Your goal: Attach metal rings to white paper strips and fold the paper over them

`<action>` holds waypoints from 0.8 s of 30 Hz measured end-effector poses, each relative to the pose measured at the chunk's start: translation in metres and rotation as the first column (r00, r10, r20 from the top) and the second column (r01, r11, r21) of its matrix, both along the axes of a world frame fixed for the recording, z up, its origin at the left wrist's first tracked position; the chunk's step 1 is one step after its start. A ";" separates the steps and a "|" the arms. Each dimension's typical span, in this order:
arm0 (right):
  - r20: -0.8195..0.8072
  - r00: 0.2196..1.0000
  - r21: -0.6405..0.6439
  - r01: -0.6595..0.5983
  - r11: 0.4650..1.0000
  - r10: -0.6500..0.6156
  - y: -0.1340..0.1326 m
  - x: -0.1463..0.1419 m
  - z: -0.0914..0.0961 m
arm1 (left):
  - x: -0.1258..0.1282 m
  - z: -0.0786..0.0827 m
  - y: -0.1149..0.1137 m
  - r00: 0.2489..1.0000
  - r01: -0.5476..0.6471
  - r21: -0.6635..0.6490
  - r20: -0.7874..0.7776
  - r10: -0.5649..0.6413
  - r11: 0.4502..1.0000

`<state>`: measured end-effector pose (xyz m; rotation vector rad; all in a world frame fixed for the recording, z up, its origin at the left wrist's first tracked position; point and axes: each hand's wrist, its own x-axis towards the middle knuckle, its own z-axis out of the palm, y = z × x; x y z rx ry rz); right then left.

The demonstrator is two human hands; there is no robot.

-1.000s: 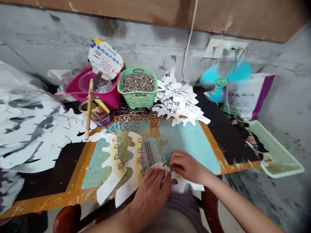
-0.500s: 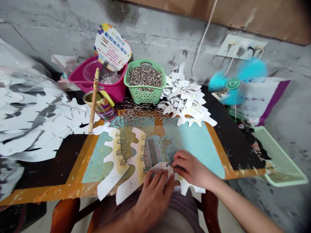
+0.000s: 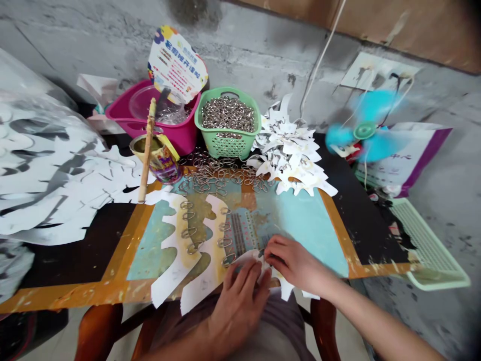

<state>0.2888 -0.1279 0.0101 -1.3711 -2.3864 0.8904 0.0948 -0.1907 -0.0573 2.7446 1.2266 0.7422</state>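
Note:
Under my left hand (image 3: 238,301) lies a white jagged-edged paper cutout (image 3: 286,291) at the table's front edge, its fingers pressed on it and gripping it. My right hand (image 3: 293,263) pinches at the cutout's upper edge beside the left fingertips. A small metal ring seems to be at that spot, mostly covered by the fingers. To the left, two similar cutouts, one outer (image 3: 173,271) and one inner (image 3: 206,281), lie side by side with yellowish stains. Several oval metal rings (image 3: 225,242) sit along their right edges.
Loose rings (image 3: 210,176) are heaped before a green basket (image 3: 229,143) full of rings. A pink basket (image 3: 184,138), a can (image 3: 163,163) with a stick (image 3: 146,160), piled cutouts (image 3: 296,150), a spinning fan (image 3: 364,130) and a white cutout stack (image 3: 75,185) stand around.
The view has shifted slightly. My right fingers have closed in on the cutout's edge, covering more of the ring that showed between the hands. My left hand stays in place.

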 end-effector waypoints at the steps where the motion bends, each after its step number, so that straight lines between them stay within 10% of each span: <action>1: 0.030 0.999 0.005 0.022 1.000 -0.022 -0.002 -0.003 0.001 | 0.000 -0.001 0.000 1.000 -0.015 0.008 0.021 0.014 1.000; 8: 0.143 0.978 -0.008 0.156 0.988 -0.153 -0.012 -0.014 0.003 | 0.004 0.000 0.001 0.988 -0.091 0.067 0.133 0.082 0.994; 16: -0.352 0.847 -0.281 0.312 0.908 -0.399 -0.010 0.004 0.004 | -0.012 0.018 -0.008 0.838 -0.118 -0.186 0.508 0.198 0.975; 20: -0.567 0.683 -0.216 0.416 0.883 -0.460 -0.022 0.005 0.013 | -0.005 0.034 -0.002 0.551 0.186 -0.619 0.709 0.441 0.763; 24: -0.594 0.689 -0.079 0.464 0.882 -0.415 -0.033 -0.005 0.019 | 0.017 0.052 0.018 0.388 0.480 -0.747 0.651 0.652 0.460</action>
